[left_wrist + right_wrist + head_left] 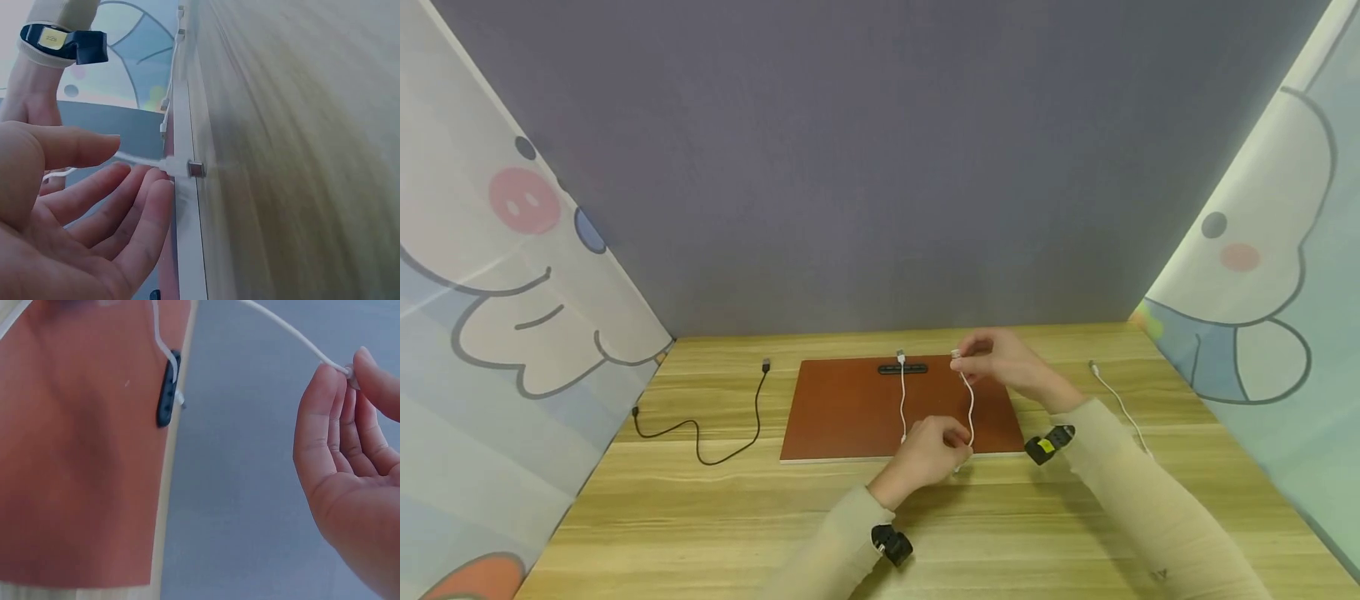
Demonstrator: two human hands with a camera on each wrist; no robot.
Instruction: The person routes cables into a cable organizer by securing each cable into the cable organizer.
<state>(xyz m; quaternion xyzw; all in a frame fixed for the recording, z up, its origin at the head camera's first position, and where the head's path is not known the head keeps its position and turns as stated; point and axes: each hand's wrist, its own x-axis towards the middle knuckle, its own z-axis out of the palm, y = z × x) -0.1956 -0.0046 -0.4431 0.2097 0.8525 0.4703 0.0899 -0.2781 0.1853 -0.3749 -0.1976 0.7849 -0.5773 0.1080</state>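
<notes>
White cable [972, 405] runs between your right hand [1000, 360] and your left hand [928, 450] at the red-brown board [838, 408]

Your right hand pinches one end of the white cable between thumb and fingertips, near the board's far right corner; the upper plug [956, 355] shows just past those fingertips; your left hand is at the board's near edge, its fingers loosely bent and its thumb standing apart from them; the cable passes by these fingertips, though whether they touch it I cannot tell; the lower plug [196, 169], with a metal tip, juts past the board's pale near edge.

To the left of this cable, a second white cable [903, 396] lies front to back on the board and crosses a black strip [887, 369] near the far edge; you cannot tell whether it sits in a slot there; its near end is just beside your left hand.

The board lies on a wooden table [700, 525]; a black cable [697, 437] curves over the wood on your left, well apart from the board; a third white cable [1122, 407] lies on your right, by your forearm; a grey panel [887, 167] stands behind; both your wrists carry black devices [891, 543] over pale sleeves [1138, 500].
</notes>
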